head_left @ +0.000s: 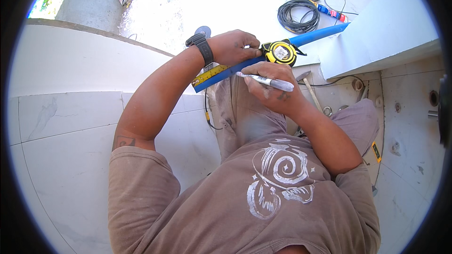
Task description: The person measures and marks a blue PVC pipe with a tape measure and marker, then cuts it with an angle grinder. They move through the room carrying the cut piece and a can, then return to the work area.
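A blue pipe [325, 33] slants across my lap, its near-left end over my thigh. Along it lies the yellow blade of a tape measure [281, 52], whose black and yellow case rests on the pipe. My left hand [234, 47], wearing a black watch, is closed over the pipe and blade beside the case; most of its fingertips are hidden. In my right hand [273, 87] is a white marker [266, 81], pinched between the fingers. The marker's tip points left, at the pipe's surface next to the blade.
Beyond the pipe sit a coiled black cable [297, 15] and a blue and red tube [332, 13]. A hammer [311, 93] lies near my right forearm. A low white wall [94, 61] is at the left, a white ledge [386, 33] at the right.
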`<state>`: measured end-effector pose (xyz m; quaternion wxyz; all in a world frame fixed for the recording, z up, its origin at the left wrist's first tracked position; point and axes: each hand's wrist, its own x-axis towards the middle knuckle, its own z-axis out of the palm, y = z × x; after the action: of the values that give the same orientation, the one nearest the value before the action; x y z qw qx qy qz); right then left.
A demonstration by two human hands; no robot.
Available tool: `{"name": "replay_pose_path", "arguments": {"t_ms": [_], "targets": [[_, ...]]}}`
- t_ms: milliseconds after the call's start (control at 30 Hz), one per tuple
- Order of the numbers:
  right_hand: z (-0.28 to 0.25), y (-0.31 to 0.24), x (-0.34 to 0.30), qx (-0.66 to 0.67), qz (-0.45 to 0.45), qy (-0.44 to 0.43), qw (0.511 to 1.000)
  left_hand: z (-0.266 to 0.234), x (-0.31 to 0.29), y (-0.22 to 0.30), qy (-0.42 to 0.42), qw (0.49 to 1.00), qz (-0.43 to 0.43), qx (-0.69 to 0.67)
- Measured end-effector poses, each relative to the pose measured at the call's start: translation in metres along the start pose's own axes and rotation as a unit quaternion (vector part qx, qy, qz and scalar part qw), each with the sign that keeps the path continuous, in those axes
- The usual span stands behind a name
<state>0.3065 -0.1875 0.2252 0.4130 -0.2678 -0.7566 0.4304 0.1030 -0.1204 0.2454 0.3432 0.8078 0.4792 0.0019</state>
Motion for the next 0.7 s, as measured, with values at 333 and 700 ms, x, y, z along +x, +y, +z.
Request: {"name": "replay_pose_path", "arguments": {"t_ms": [333, 700], "targets": [[0.0007, 0.0014, 0.0001, -0.011, 0.003, -0.008, 1.0, -0.002, -0.0001, 0.0008, -0.008, 1.0, 0.007, -0.004], [0.0011, -0.0002, 0.0004, -0.001, -0.005, -0.001, 1.0, -0.0019, 0.0, 0.0012, -0.013, 1.0, 0.004, 0.001]]}}
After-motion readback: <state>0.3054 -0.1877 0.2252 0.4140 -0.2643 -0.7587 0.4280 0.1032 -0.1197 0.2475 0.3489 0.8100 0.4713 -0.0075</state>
